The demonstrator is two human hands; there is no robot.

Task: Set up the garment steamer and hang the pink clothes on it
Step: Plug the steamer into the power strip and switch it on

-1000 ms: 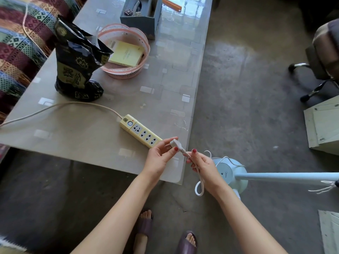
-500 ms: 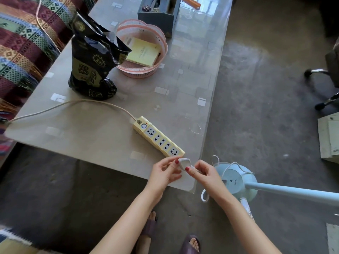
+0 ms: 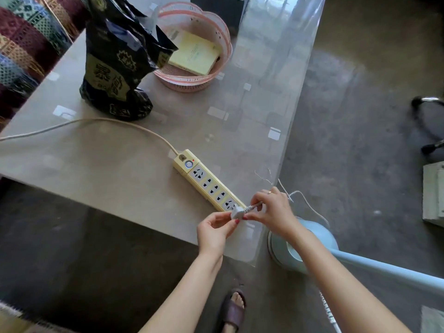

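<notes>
Head view: both hands, left hand [image 3: 214,229] and right hand [image 3: 271,211], pinch white plug [image 3: 237,212] beside power strip [image 3: 209,183]; not yet plugged in, pink clothes unseen.

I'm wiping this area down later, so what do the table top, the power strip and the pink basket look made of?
Table top: a beige matte slab, seemingly under a clear glossy sheet, glass or vinyl, whose see-through edge overhangs and mirrors the light. Power strip: pale yellow moulded plastic, smooth, slightly glossy. Pink basket: thin plastic, with slotted walls and a scalloped rim.
</notes>
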